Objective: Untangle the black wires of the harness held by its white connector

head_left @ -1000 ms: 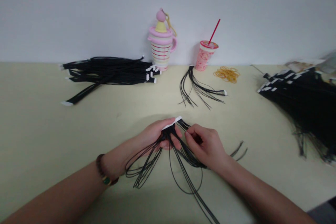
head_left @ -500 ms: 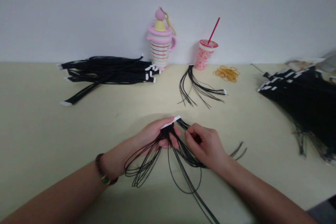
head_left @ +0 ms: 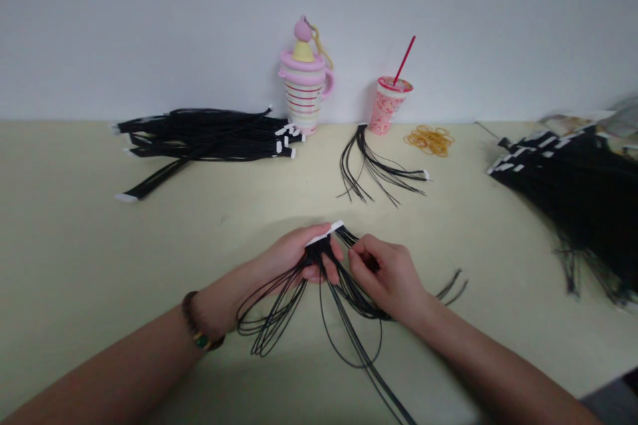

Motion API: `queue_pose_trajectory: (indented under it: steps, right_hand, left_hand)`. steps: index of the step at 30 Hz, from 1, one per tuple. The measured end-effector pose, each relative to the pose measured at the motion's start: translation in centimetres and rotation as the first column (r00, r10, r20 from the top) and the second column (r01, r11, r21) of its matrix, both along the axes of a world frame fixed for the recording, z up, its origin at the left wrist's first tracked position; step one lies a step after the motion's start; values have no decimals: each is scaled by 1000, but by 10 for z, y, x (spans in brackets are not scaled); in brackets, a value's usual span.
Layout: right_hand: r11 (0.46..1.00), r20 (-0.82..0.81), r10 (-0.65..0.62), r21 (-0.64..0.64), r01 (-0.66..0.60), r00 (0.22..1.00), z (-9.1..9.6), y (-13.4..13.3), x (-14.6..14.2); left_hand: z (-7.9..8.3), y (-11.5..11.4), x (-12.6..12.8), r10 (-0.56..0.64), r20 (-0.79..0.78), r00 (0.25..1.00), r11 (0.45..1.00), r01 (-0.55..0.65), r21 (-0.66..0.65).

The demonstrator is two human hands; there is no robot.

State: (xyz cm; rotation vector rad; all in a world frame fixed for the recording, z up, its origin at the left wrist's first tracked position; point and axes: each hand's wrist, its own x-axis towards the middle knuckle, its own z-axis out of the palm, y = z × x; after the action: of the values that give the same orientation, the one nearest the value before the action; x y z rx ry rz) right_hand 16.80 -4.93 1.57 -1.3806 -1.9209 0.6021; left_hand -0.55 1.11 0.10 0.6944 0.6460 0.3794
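My left hand (head_left: 294, 255) holds a bundle of thin black wires (head_left: 343, 292) just below its flat white connector (head_left: 323, 232). The wires hang down in long loops over the table. My right hand (head_left: 386, 277) is close beside the left, its fingertips pinched on several of the wires just below the connector. A beaded bracelet (head_left: 197, 322) circles my left wrist. The fingers hide part of the wires near the connector.
A pile of black wire bundles (head_left: 204, 139) lies at the back left, and a single bundle (head_left: 373, 166) lies at the back centre. Behind stand a pink striped cup (head_left: 304, 89) and a drink cup with red straw (head_left: 387, 105). Rubber bands (head_left: 429, 141) and a large wire heap (head_left: 568, 192) lie right.
My right hand's fingertips have shifted slightly left toward the connector. The left hand and the wire bundle stay nearly still.
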Motion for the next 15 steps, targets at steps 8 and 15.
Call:
queue_pose_trajectory:
  steps: [8, 15]
  right_hand:
    - [998, 2, 64, 9, -64, 998, 0, 0, -2]
    - [997, -21, 44, -57, -45, 999, -2, 1, -1]
  left_hand:
    - [9, -14, 8, -5, -63, 998, 983, 17, 185]
    - [7, -18, 13, 35, -80, 996, 992, -25, 122]
